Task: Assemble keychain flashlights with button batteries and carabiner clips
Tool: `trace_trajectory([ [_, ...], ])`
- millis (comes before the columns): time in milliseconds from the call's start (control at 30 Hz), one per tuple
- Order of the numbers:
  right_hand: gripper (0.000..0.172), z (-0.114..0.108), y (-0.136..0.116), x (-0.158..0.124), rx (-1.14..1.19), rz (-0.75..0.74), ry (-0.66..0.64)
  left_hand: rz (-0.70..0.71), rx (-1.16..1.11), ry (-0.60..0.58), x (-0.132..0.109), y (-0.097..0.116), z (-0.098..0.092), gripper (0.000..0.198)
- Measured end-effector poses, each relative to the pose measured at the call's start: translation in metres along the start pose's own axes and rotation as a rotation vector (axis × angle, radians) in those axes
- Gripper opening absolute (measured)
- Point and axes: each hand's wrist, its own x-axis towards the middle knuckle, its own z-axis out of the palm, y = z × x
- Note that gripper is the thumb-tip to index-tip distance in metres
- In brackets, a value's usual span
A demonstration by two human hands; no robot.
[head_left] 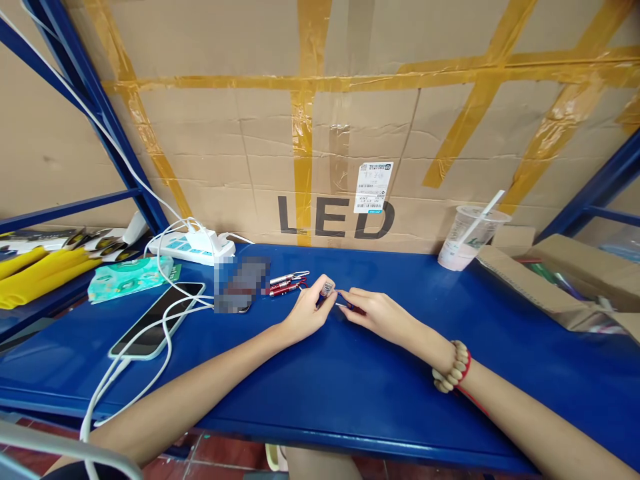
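Over the middle of the blue table, my left hand (pixel 311 310) is closed in a pinch round a small silvery piece (pixel 327 289). Just right of it, my right hand (pixel 373 310) pinches a small dark blue object (pixel 351 307) with a pale tip, mostly hidden by the fingers. The fingertips of both hands are close together, with a narrow gap between them. Left of my left hand lie several slim red and silver pieces with metal clips (pixel 285 287) on the table.
A phone (pixel 153 323) with white cables, a power strip (pixel 193 248) and a green packet (pixel 131 279) are at left. A plastic cup with a straw (pixel 470 240) and an open cardboard box (pixel 575 280) stand at right. A large carton (pixel 250 153) rises behind the table (pixel 320 393).
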Motion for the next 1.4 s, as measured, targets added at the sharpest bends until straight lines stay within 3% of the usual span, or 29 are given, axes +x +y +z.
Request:
trace_trajectory([
  [833, 0.036, -0.006, -0.002, 0.001, -0.072, -0.012, 0.104, 0.035, 0.048, -0.073, -0.005, 0.005, 0.001, 0.014],
  [1067, 0.032, -0.014, 0.001, -0.001, -0.069, 0.078, 0.368, 0.017, 0.005, -0.131, -0.005, 0.008, 0.0, 0.022],
  [1267, 0.026, -0.009, 0.0, 0.0, -0.23, -0.094, 0.512, 0.084, 0.042, -0.189, -0.003, 0.008, 0.0, 0.031],
  [1400, 0.026, -0.01, 0.0, 0.001, -0.324, -0.185, 0.499, 0.093, 0.068, -0.185, -0.004, 0.005, 0.001, 0.035],
])
